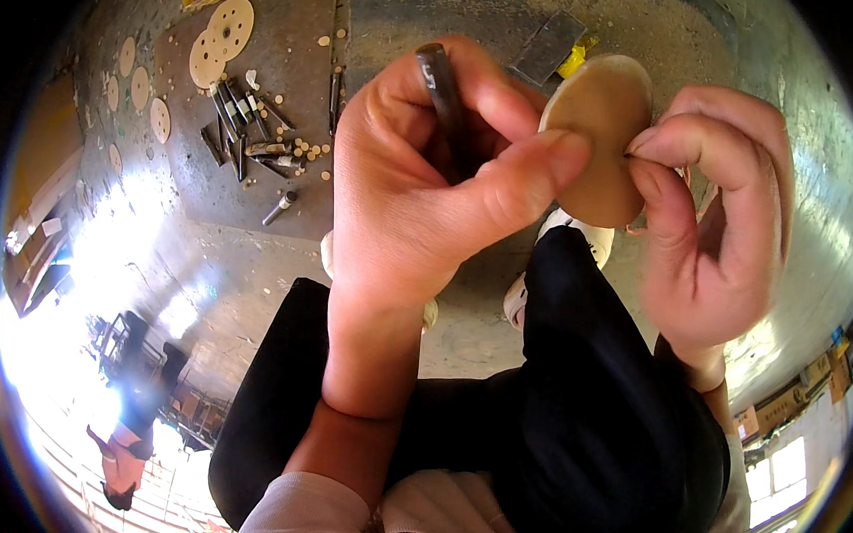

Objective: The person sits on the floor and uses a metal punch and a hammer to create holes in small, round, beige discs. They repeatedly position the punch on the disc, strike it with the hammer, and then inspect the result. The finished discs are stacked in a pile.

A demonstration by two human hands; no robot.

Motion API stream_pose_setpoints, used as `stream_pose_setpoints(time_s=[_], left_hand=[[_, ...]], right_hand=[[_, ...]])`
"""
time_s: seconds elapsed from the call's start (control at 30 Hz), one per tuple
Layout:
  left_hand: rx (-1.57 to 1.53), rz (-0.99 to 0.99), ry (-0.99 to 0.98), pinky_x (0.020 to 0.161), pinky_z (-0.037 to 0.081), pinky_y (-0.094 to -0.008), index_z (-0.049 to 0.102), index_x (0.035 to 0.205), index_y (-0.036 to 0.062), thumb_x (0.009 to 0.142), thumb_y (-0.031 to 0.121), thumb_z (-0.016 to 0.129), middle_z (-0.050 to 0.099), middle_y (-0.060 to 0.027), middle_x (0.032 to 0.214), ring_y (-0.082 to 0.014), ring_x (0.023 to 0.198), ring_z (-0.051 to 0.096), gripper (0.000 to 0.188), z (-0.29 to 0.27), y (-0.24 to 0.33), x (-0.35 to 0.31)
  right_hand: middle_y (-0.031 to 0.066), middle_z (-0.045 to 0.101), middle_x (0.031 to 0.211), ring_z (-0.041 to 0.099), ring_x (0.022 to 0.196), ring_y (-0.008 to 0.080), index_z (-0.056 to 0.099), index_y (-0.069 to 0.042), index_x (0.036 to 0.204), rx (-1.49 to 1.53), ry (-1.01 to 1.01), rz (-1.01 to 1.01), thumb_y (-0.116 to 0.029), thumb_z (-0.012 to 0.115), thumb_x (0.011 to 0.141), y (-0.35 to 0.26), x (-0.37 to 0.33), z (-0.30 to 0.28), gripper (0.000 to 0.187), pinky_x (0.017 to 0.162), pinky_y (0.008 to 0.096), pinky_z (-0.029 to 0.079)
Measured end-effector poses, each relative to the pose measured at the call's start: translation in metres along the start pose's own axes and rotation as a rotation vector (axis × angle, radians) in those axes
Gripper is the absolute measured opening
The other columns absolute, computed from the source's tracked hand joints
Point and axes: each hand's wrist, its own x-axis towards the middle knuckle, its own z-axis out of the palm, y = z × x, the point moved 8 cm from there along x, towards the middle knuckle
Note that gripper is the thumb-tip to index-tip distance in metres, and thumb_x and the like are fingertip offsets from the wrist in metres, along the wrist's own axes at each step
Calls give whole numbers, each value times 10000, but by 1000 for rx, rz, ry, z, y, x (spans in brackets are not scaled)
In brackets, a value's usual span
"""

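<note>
Up in front of me, my left hand is closed, its thumb pressing the left edge of a round tan disc that looks like a sanding disc. A dark metal rod, like a hole punch, is also tucked in that hand's curled fingers. At the disc's right edge, my right hand pinches with thumb and forefinger while its other fingers curl in. Whatever lies between those fingertips besides the rim is too small to make out. The disc is tilted, with its plain tan side showing.
On a dark board to the left lie several dark punches, small round cut-outs and discs with holes. A flat dark plate and a yellow item lie ahead. Another person is far off at lower left.
</note>
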Motion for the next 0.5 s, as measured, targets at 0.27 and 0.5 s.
stream_pose_setpoints(time_s=[0.27,0.5], left_hand=[[65,18,-6,421,285,-170,485,803,55,737,-28,663,506,7,655,-32,489,409,207,2,-1,1],[104,74,-1,484,335,-166,494,786,45,717,-43,670,530,-9,694,-42,548,456,208,6,3,3]], right_hand=[[118,575,952,560,832,190,606,8,929,163,-29,104,90,728,646,10,-5,-2,319,727,262,447],[123,598,921,574,826,196,618,19,897,119,23,144,136,696,644,12,-5,-5,289,707,256,456]])
